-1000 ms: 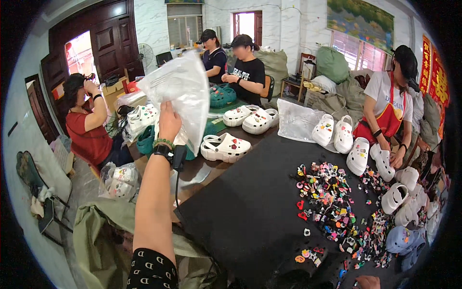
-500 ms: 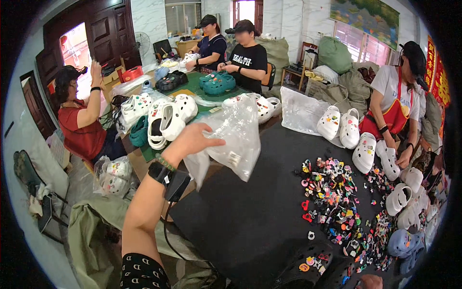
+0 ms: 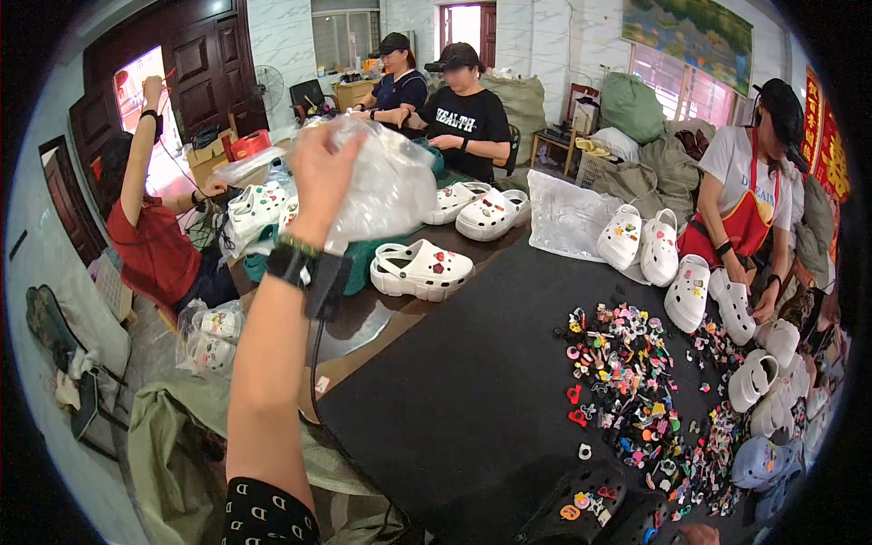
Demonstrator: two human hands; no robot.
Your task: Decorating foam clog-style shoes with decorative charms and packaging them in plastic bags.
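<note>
My left hand is raised over the far part of the table, its fingers closed on a crumpled clear plastic bag. The bag blocks my view of things behind it. Just below it sits a white clog with red charms. Other white clogs stand to the right of the bag. At the bottom right edge only a small piece of my right hand shows, its fingers out of sight. It is close to black clogs with a few charms on them.
A heap of colourful shoe charms spreads over the black mat. White clogs line the right side, with blue clogs nearer. Another plastic bag lies at the mat's far edge. Several people work around the table.
My left hand has lifted the plastic bag up and away from me. The white clog with red charms now shows below it. A person in red at left has raised an arm.
</note>
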